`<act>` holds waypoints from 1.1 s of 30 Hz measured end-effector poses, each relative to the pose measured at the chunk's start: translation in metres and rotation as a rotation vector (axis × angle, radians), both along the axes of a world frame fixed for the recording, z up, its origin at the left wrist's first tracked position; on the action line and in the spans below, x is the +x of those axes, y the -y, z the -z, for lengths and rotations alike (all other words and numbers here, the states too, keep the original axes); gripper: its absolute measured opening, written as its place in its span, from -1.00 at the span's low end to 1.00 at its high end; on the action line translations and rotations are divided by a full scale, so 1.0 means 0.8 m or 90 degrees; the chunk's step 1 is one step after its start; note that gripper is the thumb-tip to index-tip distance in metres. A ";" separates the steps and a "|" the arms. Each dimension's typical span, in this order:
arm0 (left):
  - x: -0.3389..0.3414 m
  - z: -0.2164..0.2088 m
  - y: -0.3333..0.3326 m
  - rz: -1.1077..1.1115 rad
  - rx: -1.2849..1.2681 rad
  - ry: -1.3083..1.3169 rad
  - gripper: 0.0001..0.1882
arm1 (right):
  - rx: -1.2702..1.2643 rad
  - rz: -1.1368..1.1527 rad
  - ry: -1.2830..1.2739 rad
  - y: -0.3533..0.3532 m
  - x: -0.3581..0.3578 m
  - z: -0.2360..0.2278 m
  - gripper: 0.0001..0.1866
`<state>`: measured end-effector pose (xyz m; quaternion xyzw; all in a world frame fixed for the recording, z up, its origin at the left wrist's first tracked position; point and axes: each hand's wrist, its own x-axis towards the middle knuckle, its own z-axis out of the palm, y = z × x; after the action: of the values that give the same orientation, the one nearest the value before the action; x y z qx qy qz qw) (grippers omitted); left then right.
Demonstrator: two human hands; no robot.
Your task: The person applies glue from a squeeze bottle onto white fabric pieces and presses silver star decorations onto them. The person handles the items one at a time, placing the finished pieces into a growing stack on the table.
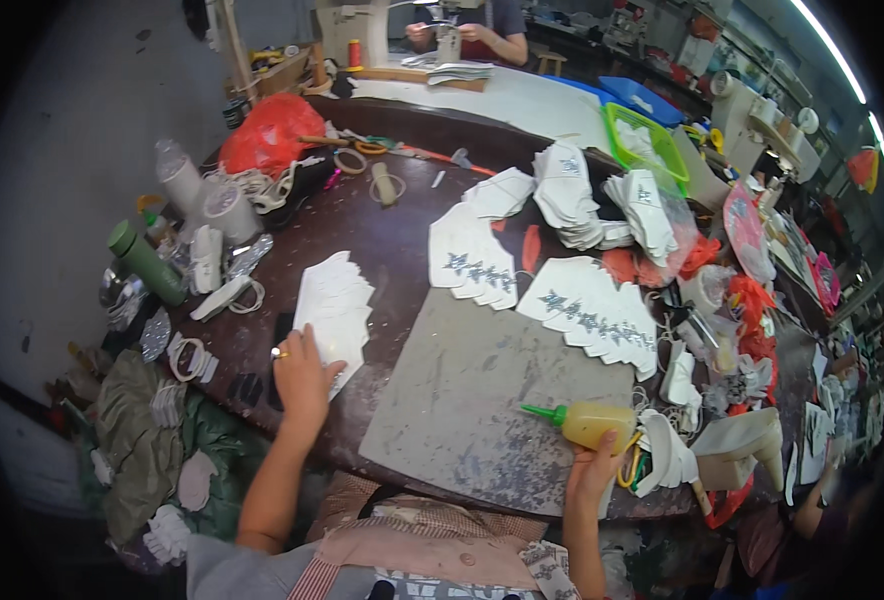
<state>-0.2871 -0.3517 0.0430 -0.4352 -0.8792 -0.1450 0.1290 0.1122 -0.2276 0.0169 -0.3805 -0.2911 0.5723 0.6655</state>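
My right hand [592, 472] is closed around a squeeze bottle [598, 425] of yellowish liquid, tilted on its side with its green nozzle pointing left, above a grey, stained board [482, 385]. To the left, my left hand [303, 384] lies with fingers stretched out at the near edge of a fanned stack of white pieces [334, 305]. A ring shows on one finger. Beyond the board are fanned white pieces with a dark floral pattern [474, 262], and a second such fan [597, 315] overlaps its far right part.
Stacked white pieces [565, 195] stand at the back, near a green basket [647, 150]. A green bottle [147, 262], tape rolls and a red plastic bag [277, 135] crowd the left. Plastic bags and a cream container [737, 448] fill the right. Another person works at a machine opposite.
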 end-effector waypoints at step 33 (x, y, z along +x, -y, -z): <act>0.144 -0.029 -0.008 0.461 -0.032 0.410 -0.38 | -0.041 -0.198 0.185 -0.017 -0.067 -0.018 -0.61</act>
<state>-0.1723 -0.3455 0.0659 -0.6490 -0.6698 -0.2867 -0.2190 0.0583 -0.2140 0.0310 -0.4302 -0.4206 0.6163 0.5081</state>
